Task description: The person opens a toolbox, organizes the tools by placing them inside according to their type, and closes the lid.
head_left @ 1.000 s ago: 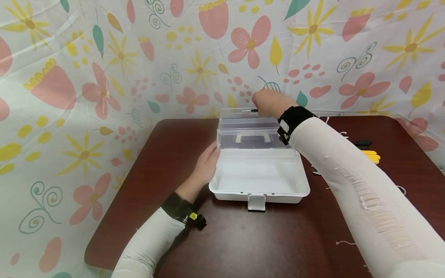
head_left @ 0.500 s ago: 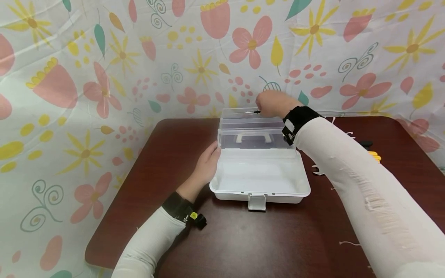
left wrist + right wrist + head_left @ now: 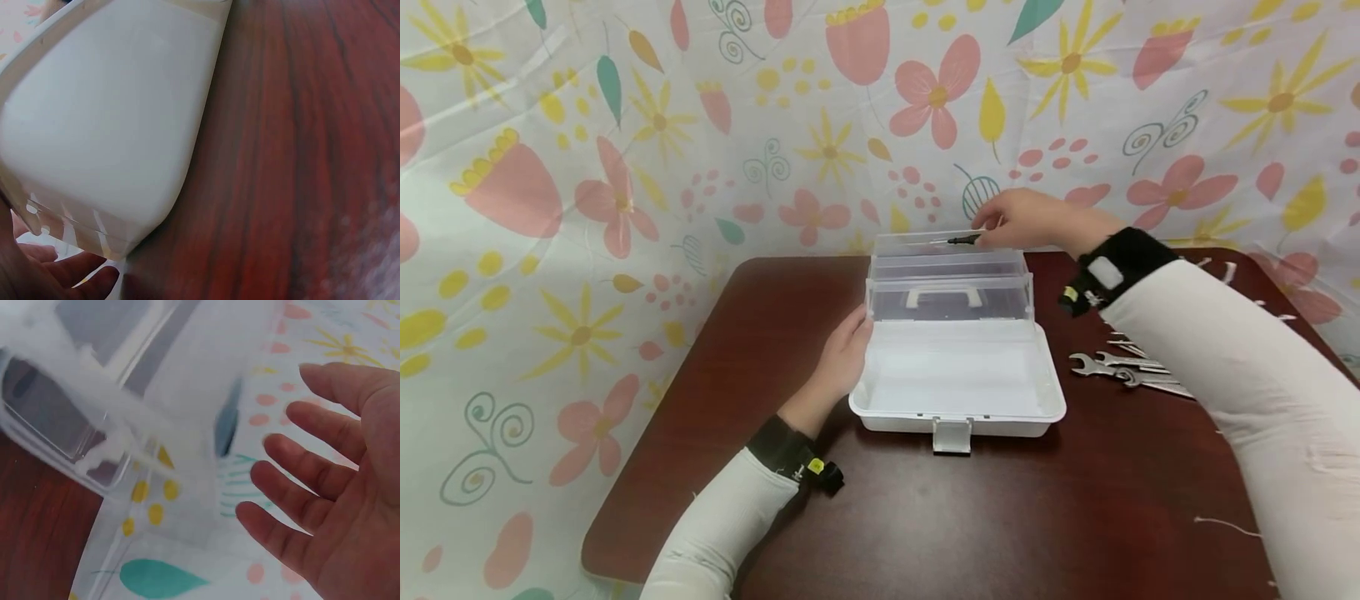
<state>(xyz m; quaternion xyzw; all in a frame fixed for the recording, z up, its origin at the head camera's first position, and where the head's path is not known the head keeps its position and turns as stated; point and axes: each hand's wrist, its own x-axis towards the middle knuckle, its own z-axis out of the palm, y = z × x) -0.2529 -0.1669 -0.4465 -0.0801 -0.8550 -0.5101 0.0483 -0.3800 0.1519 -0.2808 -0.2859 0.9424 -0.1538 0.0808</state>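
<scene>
Nearest me, the latch (image 3: 952, 436) hangs down over the bench (image 3: 1000, 533) from the front of the white box (image 3: 898, 425). My left hand (image 3: 838, 354) holds the box's left side, fingers bent round behind its hinged corner; how firmly they press I cannot tell. To the right of the box, apart from it, several wrenches (image 3: 1156, 382) lie bunched on the bench, partly under my sleeve (image 3: 1262, 400). Farther back, the box's clear upper part (image 3: 891, 300) stands raised. In its topmost section lies the black-handled screwdriver (image 3: 964, 239), shaft pointing left. My right hand (image 3: 1022, 215) is just beside the handle's end, fingers spread and relaxed, with nothing in them. Behind everything hangs the flowered cloth (image 3: 850, 117).

As I judge it, laying down the screwdriver is done, since it rests there without my grip. The wrenches lie outside the box, so anything to be done with them is left, and the raised part is not yet folded down.

Half a second ago my right fingers were balled at the handle; now they have loosened and drawn rightward, baring more of it. My sleeve has swung right, uncovering the wrenches and hiding some yellow handles. My left hand and the box have scarcely moved.
</scene>
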